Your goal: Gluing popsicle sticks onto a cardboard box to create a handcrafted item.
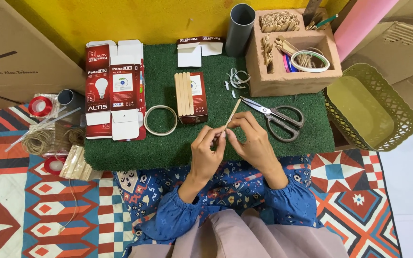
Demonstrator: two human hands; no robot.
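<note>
In the lower middle of the frame, both hands meet over the front edge of a green grass-like mat [273,138]. The left hand [205,155] and the right hand [252,143] are closed with the fingertips pinched on the lower end of one thin wooden stick [232,114], which points up and a little to the right, toward the centre of the mat. It seems that something small and white, maybe tape, is between the fingertips, but the view is too small to be sure. Just right of the stick tip lie scissors [276,117] with dark handles, the blades pointing to the upper left. Left of the stick, a small red box [198,98] lies on the mat with a row of wooden sticks [183,94] set side by side on top of it. Beside it, more to the left, is a tape ring [160,120], and then a flattened red and white carton [114,88] at the left edge of the mat. In the upper right stands a clay-coloured organizer [288,79] with compartments, and a grey tube [239,28] stands upright just beside it. At the right edge sits an olive lattice basket [393,110].
</note>
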